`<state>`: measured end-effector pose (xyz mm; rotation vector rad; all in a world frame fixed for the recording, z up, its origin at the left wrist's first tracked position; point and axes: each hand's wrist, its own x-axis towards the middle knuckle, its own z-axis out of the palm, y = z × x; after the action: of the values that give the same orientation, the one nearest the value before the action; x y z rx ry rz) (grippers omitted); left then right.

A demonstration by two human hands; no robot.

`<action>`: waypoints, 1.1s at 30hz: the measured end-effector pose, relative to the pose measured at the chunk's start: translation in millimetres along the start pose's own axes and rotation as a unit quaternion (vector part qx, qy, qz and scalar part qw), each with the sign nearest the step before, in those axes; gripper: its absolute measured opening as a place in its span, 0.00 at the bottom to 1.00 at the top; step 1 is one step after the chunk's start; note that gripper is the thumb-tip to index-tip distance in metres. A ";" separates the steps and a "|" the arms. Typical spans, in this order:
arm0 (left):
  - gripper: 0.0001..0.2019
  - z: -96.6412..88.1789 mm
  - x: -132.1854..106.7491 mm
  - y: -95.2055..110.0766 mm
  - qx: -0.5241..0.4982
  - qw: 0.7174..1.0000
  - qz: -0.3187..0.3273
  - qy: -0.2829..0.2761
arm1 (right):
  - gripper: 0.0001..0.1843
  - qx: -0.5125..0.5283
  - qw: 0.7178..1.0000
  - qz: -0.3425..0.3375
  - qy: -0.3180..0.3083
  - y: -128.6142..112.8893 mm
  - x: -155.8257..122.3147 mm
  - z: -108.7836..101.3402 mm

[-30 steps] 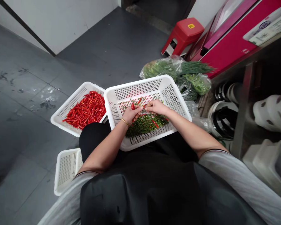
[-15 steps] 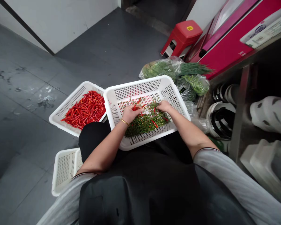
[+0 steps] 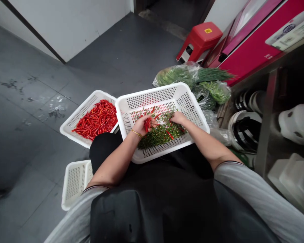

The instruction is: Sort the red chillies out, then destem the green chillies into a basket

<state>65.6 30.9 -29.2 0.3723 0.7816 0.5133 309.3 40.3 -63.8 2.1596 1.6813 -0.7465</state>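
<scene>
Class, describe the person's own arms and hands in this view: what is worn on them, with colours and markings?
The left hand and right hand are gloveless. A thin gold-coloured bracelet circles the left wrist; none shows on the right. The forearms are bare below grey sleeves, whose cuffs have narrow dark-and-pale trim.

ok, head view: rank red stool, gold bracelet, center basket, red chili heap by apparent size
1. Center basket
2. Red chili heap and red stool: too alike to rank
3. Gold bracelet
</scene>
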 end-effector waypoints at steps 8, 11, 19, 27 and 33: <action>0.23 2.2 -0.7 -2.0 0.007 0.996 0.018 -0.088 | 0.20 -0.016 1.000 -0.011 0.016 22.3 -13.1 -19.9; 0.16 1.7 -0.1 -4.3 0.020 0.998 0.047 -0.041 | 0.23 -0.023 1.000 0.007 0.010 -5.6 -5.3 -9.1; 0.15 1.5 -1.4 -2.2 0.058 0.995 0.074 0.027 | 0.13 0.293 0.950 -0.045 -0.095 -0.6 -12.6 -19.2; 0.17 18.0 6.7 -20.3 0.199 0.969 0.117 0.090 | 0.14 0.368 0.910 -0.192 0.023 -30.5 -67.5 -4.1; 0.16 14.9 4.2 -16.2 0.195 0.970 0.120 0.080 | 0.17 0.346 0.909 -0.233 0.018 -43.2 -79.1 -14.2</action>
<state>84.0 18.2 -29.8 0.8054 1.0042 0.6209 256.7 -4.1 -3.9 2.1732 2.2335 -1.6588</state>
